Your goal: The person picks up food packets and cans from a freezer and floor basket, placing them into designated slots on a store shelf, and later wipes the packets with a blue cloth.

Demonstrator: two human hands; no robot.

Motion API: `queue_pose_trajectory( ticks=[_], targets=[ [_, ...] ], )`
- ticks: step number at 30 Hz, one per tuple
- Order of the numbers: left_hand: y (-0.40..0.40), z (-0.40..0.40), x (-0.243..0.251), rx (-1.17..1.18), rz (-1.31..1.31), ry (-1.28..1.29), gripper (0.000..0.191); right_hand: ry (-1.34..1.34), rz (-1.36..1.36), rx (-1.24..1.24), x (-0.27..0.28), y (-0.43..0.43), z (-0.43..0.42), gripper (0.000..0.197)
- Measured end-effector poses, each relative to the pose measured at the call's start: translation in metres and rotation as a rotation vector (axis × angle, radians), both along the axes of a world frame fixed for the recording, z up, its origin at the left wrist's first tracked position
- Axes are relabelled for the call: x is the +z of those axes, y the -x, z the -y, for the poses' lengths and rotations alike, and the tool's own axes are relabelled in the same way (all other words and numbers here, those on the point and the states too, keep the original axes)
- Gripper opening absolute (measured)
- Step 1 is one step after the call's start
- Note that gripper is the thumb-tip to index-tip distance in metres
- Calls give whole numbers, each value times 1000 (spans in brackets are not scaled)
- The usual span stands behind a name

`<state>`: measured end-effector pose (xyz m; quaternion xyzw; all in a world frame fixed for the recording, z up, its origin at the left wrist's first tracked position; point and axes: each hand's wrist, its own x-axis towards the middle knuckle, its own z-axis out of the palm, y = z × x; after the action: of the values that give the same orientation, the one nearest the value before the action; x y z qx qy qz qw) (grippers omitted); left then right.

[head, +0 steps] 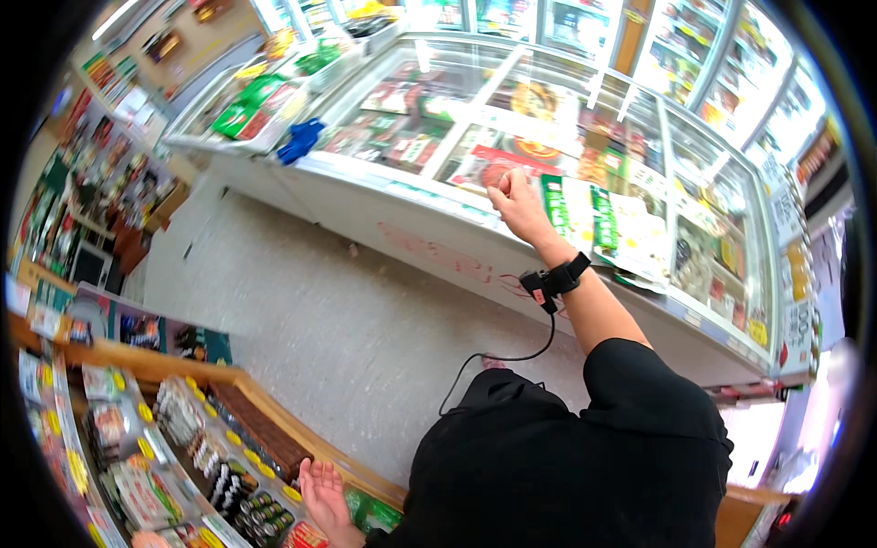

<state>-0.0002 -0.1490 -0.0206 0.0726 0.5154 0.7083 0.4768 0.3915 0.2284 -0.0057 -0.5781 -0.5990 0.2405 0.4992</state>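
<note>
My right hand (517,202), with a black strap and device (558,279) on the wrist, reaches over the front edge of a glass-topped chest freezer (473,116). Its curled fingers pinch the lower edge of a red-edged plastic packet (485,163), partly hidden behind the hand. Just right of it, white-and-green food pouches (634,233) lie on the freezer's front edge. At lower left, my left hand (325,492) hangs palm up with nothing in it. It is close to a wooden-edged shelf display (274,411) of packaged goods.
A blue glove or cloth (300,140) rests on the freezer's front rim. Green packs (252,103) fill the freezer's left end. Tall glass-door coolers (582,34) stand behind. Grey floor (288,301) runs between freezer and shelves. A black cable (503,357) hangs from my wrist device.
</note>
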Motion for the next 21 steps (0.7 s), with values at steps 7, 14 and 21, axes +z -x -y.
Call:
queue_pose_trajectory(
  ticks=[7,14,21],
  targets=[
    [-48,-129,4,-272,-17,53,33,328,531,-297,-6,-182,42,34],
    [-124,-232,8,-609,33,17,30,827,510,-478,-21,-274,98,53],
    [-190,-293,14,-887,8,45,30,736,337,-459,-47,-282,108,50]
  ],
)
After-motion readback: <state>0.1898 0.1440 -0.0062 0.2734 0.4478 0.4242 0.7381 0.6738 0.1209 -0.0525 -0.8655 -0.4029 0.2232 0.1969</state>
